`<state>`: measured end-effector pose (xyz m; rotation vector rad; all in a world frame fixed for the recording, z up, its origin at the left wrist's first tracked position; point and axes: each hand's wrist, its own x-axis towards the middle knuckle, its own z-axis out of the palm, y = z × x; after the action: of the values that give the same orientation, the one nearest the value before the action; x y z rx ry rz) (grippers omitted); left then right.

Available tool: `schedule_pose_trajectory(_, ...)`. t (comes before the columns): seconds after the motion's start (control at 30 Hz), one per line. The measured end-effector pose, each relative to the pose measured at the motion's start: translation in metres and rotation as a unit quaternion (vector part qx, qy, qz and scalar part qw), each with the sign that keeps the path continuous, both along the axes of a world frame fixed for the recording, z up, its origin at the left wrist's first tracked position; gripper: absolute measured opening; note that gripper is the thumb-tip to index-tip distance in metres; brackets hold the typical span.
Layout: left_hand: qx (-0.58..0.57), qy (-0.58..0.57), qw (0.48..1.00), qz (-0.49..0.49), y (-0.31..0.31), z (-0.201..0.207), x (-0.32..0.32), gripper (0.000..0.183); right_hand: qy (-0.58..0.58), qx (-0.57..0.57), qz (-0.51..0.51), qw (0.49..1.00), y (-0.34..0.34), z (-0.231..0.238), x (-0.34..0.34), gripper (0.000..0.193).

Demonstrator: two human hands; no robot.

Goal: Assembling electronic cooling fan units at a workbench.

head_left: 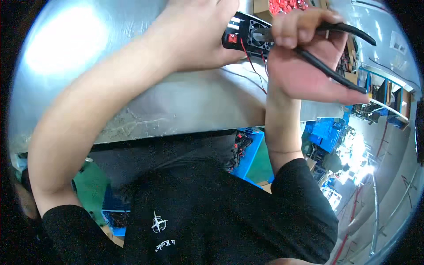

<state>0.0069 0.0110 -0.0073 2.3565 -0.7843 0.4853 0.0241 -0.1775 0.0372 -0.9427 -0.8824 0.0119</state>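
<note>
My left hand (201, 35) is wrapped around a black plastic housing (226, 39) near the far edge of the view. A small black cooling fan (256, 43) sits in it, beside a red part (232, 38). Thin red and black wires (252, 67) trail from it over the tabletop. Closed around black-handled pliers (330, 73), my right hand (304, 48) has its fingers between and over the spread handles. The metal jaws point left and lie over the fan; whether they grip anything I cannot make out.
The housing is over a metal table (198, 99) whose near edge runs before my body. Behind my right hand, a cardboard box (261, 6) stands by red parts (287, 5). Below the edge is a blue crate (251, 154) with black and red pieces. More blue crates (324, 132) stand right.
</note>
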Motion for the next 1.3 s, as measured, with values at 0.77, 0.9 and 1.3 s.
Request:
schedule_pose_trajectory(0.77,0.038,0.034,0.998,0.031,0.008,0.017,-0.004,0.056,0.291,0.14,-0.152,0.934,0.062,0.004,-0.029,0.115)
schedule_pose_trajectory(0.9,0.084,0.02,0.995,0.041,0.008,0.018,-0.003,0.059,0.143,0.053,-0.168,0.974,0.047,-0.023,-0.029,0.117)
schedule_pose_trajectory(1.3,0.056,-0.062,0.995,0.046,0.002,-0.003,0.012,0.063,0.121,-0.173,-0.262,0.942,-0.044,0.026,0.031,0.122)
